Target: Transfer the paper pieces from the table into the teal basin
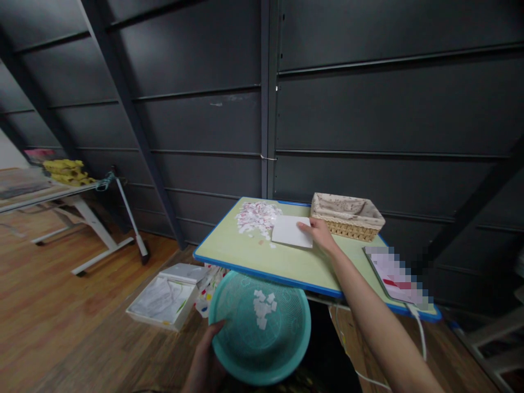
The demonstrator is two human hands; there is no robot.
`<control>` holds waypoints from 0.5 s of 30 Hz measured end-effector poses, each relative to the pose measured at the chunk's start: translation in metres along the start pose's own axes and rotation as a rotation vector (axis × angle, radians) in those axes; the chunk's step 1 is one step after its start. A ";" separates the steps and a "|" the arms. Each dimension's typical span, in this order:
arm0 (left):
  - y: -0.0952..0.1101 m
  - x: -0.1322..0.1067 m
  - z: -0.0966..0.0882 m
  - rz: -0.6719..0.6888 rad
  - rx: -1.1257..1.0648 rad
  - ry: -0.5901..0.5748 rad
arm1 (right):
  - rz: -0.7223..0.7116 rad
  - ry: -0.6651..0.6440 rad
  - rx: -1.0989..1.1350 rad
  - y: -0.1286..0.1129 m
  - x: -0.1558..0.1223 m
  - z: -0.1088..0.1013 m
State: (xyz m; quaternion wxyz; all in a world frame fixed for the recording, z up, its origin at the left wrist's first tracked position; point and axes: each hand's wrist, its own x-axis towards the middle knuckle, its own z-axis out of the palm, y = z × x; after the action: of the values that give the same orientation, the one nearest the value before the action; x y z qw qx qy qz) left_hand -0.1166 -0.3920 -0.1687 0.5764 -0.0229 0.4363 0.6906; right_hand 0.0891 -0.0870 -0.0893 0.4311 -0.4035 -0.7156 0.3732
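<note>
My left hand (pixel 210 341) grips the rim of a teal plastic colander (pixel 262 355), thumb over the edge, tilting it below the table's front edge. Several small white paper pieces (pixel 264 305) lie inside the colander. My right hand (pixel 319 232) holds a flat white card (pixel 292 230) by its right side, thumb on top, low over the table. The card's left edge is against or just beside a heap of small white paper pieces with reddish marks (pixel 256 217). A few loose scraps lie in front of the heap.
The light green table (pixel 286 267) has a blue rim. A cloth-lined wicker basket (pixel 347 218) stands at its back right, and a tablet (pixel 397 278) with a white cable lies on the right. An open white box (pixel 164 300) sits on the floor to the left. A dark panelled wall (pixel 204 125) rises behind.
</note>
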 end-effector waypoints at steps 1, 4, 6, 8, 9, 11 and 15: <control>0.000 0.000 0.000 0.007 -0.003 -0.005 | -0.009 0.006 0.004 0.000 0.000 0.000; 0.000 0.002 -0.002 0.002 0.006 -0.008 | -0.059 0.029 -0.076 -0.001 0.000 0.002; -0.001 0.002 -0.004 -0.022 0.023 -0.021 | -0.095 0.023 -0.134 -0.004 -0.001 0.005; -0.001 0.001 -0.006 -0.040 0.039 -0.035 | -0.126 0.020 -0.182 -0.006 -0.002 0.007; -0.001 0.000 -0.006 -0.042 0.044 -0.036 | -0.134 0.022 -0.202 -0.007 -0.002 0.008; 0.000 -0.002 -0.006 -0.034 0.043 -0.021 | -0.130 0.018 -0.209 -0.007 -0.002 0.008; 0.001 -0.003 -0.001 -0.015 0.039 0.007 | -0.061 -0.003 -0.091 -0.005 -0.002 0.007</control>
State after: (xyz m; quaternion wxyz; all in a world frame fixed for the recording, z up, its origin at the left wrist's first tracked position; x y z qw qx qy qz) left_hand -0.1175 -0.3949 -0.1672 0.5803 -0.0171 0.4513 0.6777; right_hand 0.0822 -0.0923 -0.0878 0.4225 -0.4002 -0.7443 0.3277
